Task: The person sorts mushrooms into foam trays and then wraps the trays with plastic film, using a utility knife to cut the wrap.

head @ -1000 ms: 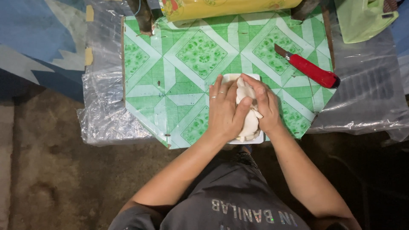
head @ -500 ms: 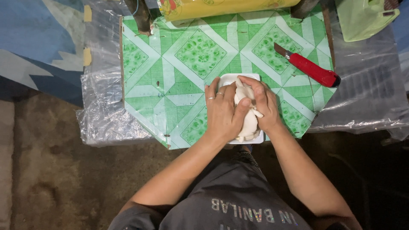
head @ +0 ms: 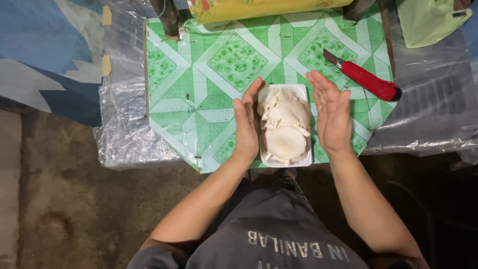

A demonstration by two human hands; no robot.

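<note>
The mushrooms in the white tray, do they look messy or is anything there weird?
A little. The mushrooms are heaped above the white tray, some poking over its rim. The red cutter knife lies with its blade out, near the right hand. The left hand is open beside the tray. Nothing is spilled.

light: bright on green board (head: pixel 219 65) – dim floor | glare: plastic sheet (head: pixel 124 129) | focus: sharp

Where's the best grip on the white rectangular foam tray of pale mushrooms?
Probably by its two long side walls, coming in from left and right. The white rectangular foam tray lies lengthwise away from the person, and pale mushrooms heap above its rim, so a top grip would crush them. The open left hand and right hand already flank it.
</note>
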